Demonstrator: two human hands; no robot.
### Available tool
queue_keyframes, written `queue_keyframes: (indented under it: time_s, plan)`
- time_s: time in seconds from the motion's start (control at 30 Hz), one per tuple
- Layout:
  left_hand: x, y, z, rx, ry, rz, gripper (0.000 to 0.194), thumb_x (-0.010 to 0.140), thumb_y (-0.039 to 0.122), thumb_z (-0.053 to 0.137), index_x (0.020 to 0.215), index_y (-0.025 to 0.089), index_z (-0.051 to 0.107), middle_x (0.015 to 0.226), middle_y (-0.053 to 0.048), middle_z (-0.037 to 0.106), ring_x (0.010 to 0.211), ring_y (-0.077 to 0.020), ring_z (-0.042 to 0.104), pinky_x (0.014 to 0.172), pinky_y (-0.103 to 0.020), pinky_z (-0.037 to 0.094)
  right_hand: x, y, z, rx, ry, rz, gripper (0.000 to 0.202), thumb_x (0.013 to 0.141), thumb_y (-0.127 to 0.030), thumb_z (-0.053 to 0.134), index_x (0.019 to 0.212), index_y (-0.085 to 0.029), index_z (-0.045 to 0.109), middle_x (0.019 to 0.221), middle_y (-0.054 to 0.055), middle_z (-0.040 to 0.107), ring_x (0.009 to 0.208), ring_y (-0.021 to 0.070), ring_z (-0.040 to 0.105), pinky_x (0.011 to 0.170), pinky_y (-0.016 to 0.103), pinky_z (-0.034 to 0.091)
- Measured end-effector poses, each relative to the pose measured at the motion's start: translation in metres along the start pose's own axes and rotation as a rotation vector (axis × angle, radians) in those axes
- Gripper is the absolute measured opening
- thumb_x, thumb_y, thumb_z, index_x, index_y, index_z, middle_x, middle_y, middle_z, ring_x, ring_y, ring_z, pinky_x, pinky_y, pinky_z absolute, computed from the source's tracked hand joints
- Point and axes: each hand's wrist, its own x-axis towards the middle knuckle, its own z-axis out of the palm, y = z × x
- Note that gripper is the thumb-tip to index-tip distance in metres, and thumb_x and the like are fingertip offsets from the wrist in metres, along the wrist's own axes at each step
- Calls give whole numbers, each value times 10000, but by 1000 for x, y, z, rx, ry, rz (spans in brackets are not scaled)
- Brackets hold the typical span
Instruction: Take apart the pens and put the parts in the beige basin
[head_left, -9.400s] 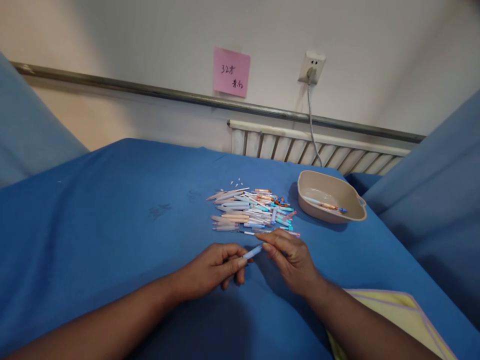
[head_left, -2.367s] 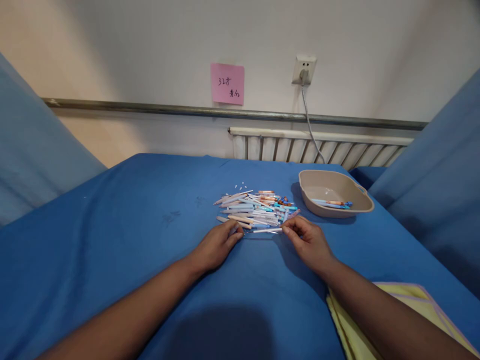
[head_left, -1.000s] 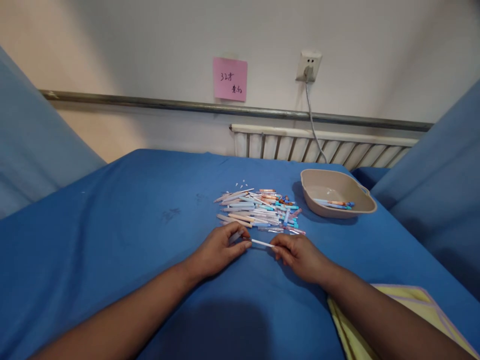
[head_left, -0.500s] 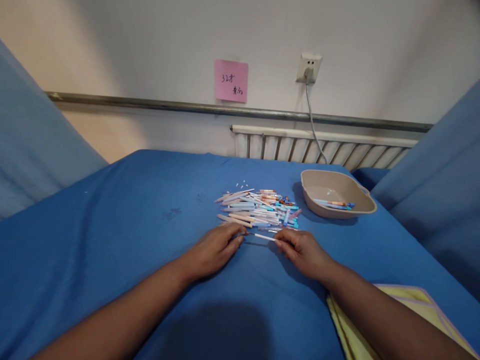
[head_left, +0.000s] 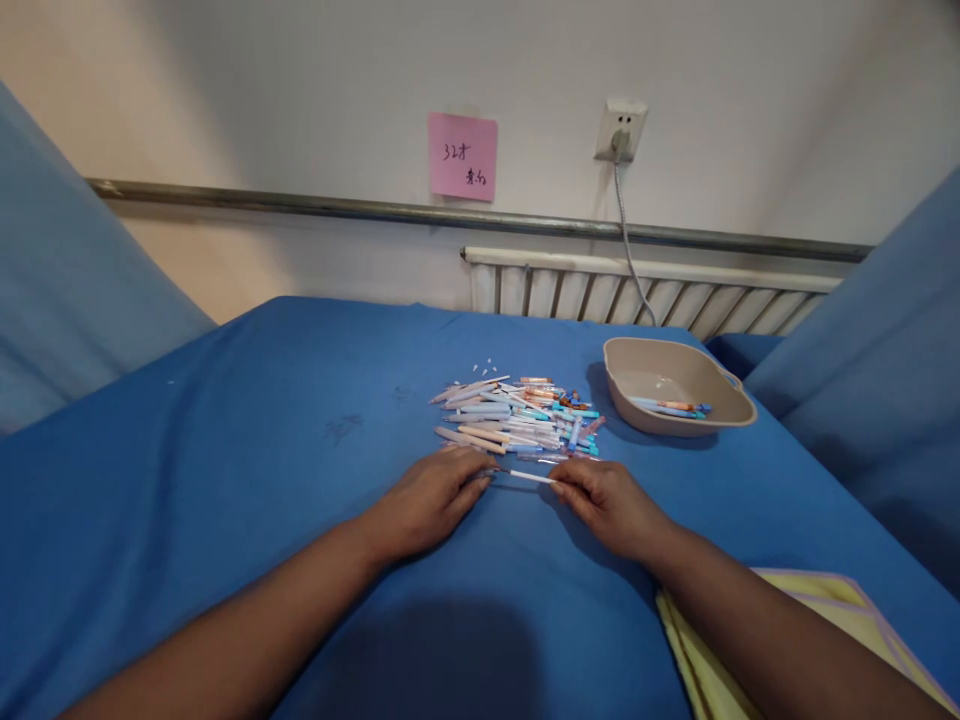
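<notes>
A thin white pen refill (head_left: 531, 476) stretches between my two hands, just in front of a heap of pen parts. A dark coil that looks like a spring (head_left: 504, 470) sits around its left end. My left hand (head_left: 435, 502) is closed, thumb and fingers pinching that end; the very tip is hidden by the fingers. With thumb and forefinger my right hand (head_left: 606, 502) grips the refill's other end. The heap of pen parts (head_left: 517, 415) holds pale barrels on the left and blue, orange and clear pieces on the right. Several tiny white pieces (head_left: 484, 367) lie behind it.
A beige plastic basin (head_left: 637, 425) with a few pens (head_left: 667, 407) in it stands at the right. A folded yellow cloth (head_left: 806, 610) lies under my right forearm. Blue cloth (head_left: 247, 430) covers the table. Behind are a radiator (head_left: 570, 285) and a metal rail (head_left: 360, 208).
Both hands keep their pinch on the refill, which has barely moved. The view has shifted slightly.
</notes>
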Motion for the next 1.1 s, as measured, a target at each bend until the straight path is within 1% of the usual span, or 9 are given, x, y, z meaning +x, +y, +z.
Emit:
queue_keyframes:
  time_s: [0.17,0.3,0.5,0.6,0.7,0.8,0.97,1.03,1.1]
  plan:
    - [0,0,1,-50,-3,-20,272,931,292,369,1061,208,594,1019,-48,623,956,-193,554,857,-307,421,0,-1,-1,-1,-10,-2,172,913,-239,443,890,-201,610,786,12,651,724,134,583,657,229,399]
    - [0,-1,2,-87,-3,-27,284,935,307,364,1076,216,594,1004,-46,625,935,-186,556,851,-302,421,1,-1,-1,-11,-17,-4,187,915,-248,441,912,-202,622,809,20,663,750,144,597,678,244,415]
    - [-1,-4,5,-16,-22,15,275,928,291,391,1095,223,598,1009,-57,628,943,-204,554,847,-315,412,-1,0,-3,-87,1,-59,222,927,-270,428,974,-221,640,857,43,667,829,171,600,745,277,436]
    - [-1,-4,7,-17,-20,31,274,928,285,392,1101,229,598,1007,-57,629,949,-204,554,853,-310,404,-2,0,-3,-131,-5,-75,233,934,-269,414,987,-219,636,852,53,655,833,177,594,750,285,444]
    - [-3,1,9,-45,-51,11,267,926,275,393,1093,226,595,996,-52,635,931,-202,562,835,-297,401,-3,-5,0,-150,-22,-83,230,936,-244,402,1016,-217,616,874,60,648,844,182,595,772,302,453]
    - [-4,10,12,-124,-116,-19,243,922,272,392,1033,218,601,933,-33,641,866,-187,573,774,-264,410,-7,-13,3,-128,17,-94,243,929,-188,392,1092,-208,571,954,79,637,895,191,592,802,323,466]
    - [-6,26,20,-329,-217,-6,225,923,283,389,942,196,596,818,-7,625,773,-154,568,717,-228,411,-14,-31,8,-7,40,-158,304,896,-101,384,1141,-215,522,1032,90,605,947,191,580,814,336,500]
    - [-7,29,23,-427,-246,-6,245,933,297,367,929,185,584,793,-3,614,748,-140,560,708,-221,413,-16,-37,11,25,82,-158,352,894,-113,395,1219,-224,468,1147,105,570,1051,206,553,886,371,489]
    - [-7,29,25,-520,-266,-25,270,941,322,351,923,172,575,785,-5,601,722,-129,545,689,-217,414,-18,-43,13,22,107,-145,422,903,-165,424,1317,-228,374,1283,118,498,1183,228,480,975,421,444]
